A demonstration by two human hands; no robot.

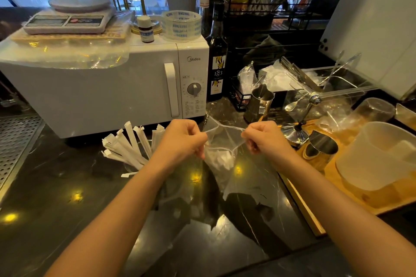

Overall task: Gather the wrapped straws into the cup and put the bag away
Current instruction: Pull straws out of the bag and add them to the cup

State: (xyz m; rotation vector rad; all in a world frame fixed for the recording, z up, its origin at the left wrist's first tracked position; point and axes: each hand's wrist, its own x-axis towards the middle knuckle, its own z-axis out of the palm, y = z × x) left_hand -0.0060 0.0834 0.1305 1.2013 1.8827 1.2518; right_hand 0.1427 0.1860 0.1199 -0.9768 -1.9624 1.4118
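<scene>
Both hands are curled tight, and each one pinches the top edge of a clear plastic bag (227, 159). The left hand (181, 139) holds one side of the bag's mouth and the right hand (264, 138) holds the other side. The thin edge is stretched between them, so the mouth gapes open. The rest of the bag hangs down from the fingers and lies crinkled on the dark shiny counter (67, 198), toward the person. Something white shows through the plastic just below the hands.

Just left of the left hand, wrapped straws (130, 144) stand fanned out in a clear cup (132, 165). The cup is hard to see. One white scrap lies flat by its foot.

Behind the straws, past the knuckles, sits a white microwave (108, 87), close to the straw tips. Right of the right hand stand a silver jigger (295, 130) and a metal cup (320, 145), near the edge of a wooden tray (301, 207). A frosted jug (378, 157) sits farther out on it.

Left of the straws and nearer the person, the counter is bare.
</scene>
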